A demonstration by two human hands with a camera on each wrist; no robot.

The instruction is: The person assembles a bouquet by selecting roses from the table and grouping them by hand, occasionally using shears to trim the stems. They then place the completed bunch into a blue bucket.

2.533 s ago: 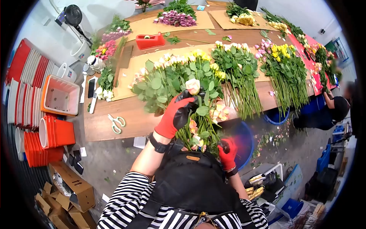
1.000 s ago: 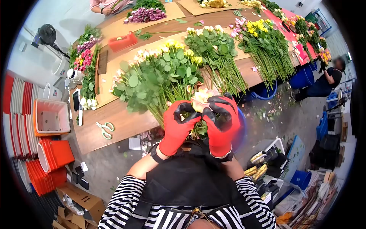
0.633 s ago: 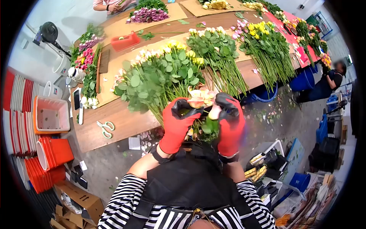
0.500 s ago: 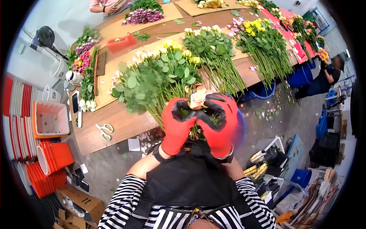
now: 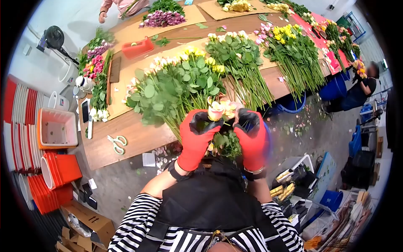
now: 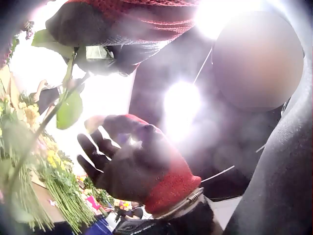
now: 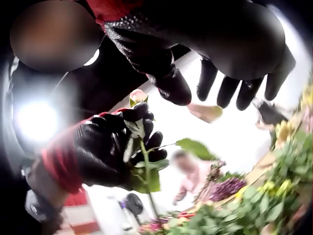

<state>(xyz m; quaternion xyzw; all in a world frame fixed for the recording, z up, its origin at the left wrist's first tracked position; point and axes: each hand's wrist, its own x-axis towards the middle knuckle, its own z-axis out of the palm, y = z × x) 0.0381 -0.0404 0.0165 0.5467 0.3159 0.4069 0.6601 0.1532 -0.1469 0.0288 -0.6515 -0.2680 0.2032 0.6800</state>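
Observation:
My left hand, in a red and black glove, grips a pale peach rose just under its bloom. In the right wrist view the rose's leafy stem hangs below those curled fingers. My gloved right hand is just to the right of the bloom, with its fingers spread in the right wrist view. A loose pale petal shows by its thumb tip. More peach blooms overlap the held rose from behind in the head view. Green foliage shows below, between the hands.
Bunches of peach and yellow roses lie on the wooden table, stems toward me. Green-handled scissors lie near its front left edge. Blue buckets stand beneath. Across the table is a person in pink; another stands right.
My left hand has lowered the rose in front of me. My right hand came up from the bucket, worked at the bloom, and now stands apart to its right. The person opposite lowered an arm.

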